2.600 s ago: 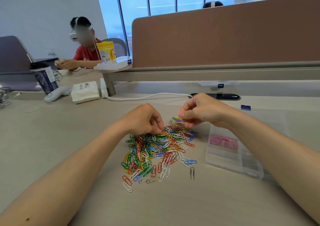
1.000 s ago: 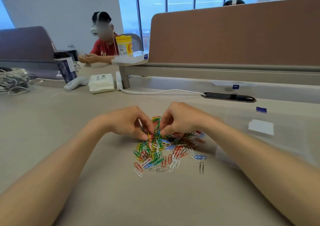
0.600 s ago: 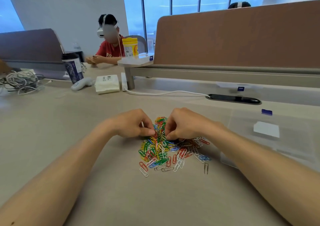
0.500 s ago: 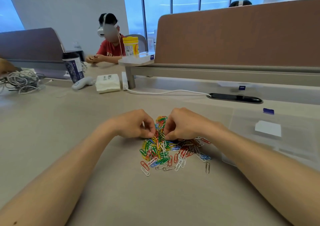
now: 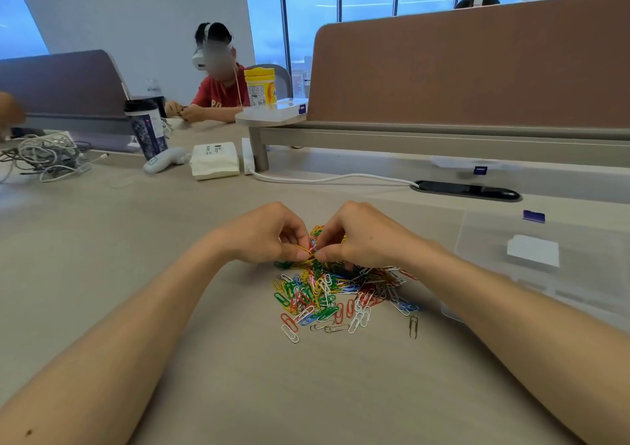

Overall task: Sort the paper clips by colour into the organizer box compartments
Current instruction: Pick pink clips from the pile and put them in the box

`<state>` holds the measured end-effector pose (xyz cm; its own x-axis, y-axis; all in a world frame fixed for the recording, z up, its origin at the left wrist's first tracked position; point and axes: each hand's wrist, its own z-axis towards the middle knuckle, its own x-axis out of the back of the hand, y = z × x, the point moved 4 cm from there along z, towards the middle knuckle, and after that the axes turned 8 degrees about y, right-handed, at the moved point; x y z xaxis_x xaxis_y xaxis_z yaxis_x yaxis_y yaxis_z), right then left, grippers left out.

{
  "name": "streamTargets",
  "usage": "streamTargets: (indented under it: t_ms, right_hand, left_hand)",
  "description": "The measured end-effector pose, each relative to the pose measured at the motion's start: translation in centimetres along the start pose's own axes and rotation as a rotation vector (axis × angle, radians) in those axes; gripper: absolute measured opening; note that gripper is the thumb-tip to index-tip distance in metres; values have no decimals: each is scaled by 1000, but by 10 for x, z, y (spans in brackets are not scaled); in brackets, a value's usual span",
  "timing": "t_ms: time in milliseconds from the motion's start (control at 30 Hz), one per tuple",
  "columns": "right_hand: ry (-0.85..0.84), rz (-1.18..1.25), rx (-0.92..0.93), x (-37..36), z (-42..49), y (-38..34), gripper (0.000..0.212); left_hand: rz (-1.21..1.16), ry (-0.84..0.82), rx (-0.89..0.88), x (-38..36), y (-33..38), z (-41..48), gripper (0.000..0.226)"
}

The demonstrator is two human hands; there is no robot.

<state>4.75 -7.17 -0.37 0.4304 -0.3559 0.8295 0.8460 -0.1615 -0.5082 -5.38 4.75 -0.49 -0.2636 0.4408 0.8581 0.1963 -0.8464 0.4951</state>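
Paper clips [image 5: 334, 294]: head view; a loose heap of red, yellow, green, blue and white clips lies on the desk [image 5: 102, 257], in front of both hands and partly under them.
Lone clip [image 5: 413, 327]: a bare metal one lies apart from the heap at its near right edge.
Left hand [image 5: 262, 236]: fingers curled, thumb and forefinger pinching a yellow clip [image 5: 303, 248] over the far side of the heap.
Right hand [image 5: 361, 236]: fingers curled, thumb and forefinger pinched onto clips right where they meet the left fingertips; which clip it holds is probably the same yellow one, but the tangle is too dense to tell.
Organizer box [image 5: 579, 291]: clear plastic, on the desk to the right of the heap, its near edge hidden behind the right forearm; its compartments are too faint to read.
White label [image 5: 532, 250]: a pale rectangle on the box's far part.
Far desk: a dark paper cup [image 5: 146, 131], a white tissue pack [image 5: 214, 161] and a white cable [image 5: 327, 179] sit well behind the hands.
Partition [image 5: 477, 62]: brown panel along the desk's back edge.
Other person [image 5: 218, 93]: seated at far left, in a red shirt.
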Motion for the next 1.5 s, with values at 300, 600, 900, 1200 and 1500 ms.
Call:
streamTargets:
  t_ms: [300,600,900,1200,1500]
  right_hand:
    - [77,88,-24,5,-2,0,7]
    - [105,205,-167,9,-1,12,8]
    - [61,438,-310,11,-2,17,12]
    - [10,449,-297,10,-1,25,9]
    - [7,466,-212,12,-2,16,7]
  left_hand:
    - [-32,22,-22,2,5,-1,7]
    - [64,-18,-17,3,7,-4,9]
    - [53,-223,-89,-14,14,-7,17]
    - [27,34,-46,-4,12,-2,17]
    - [-125,26,-9,-4,15,-3,15]
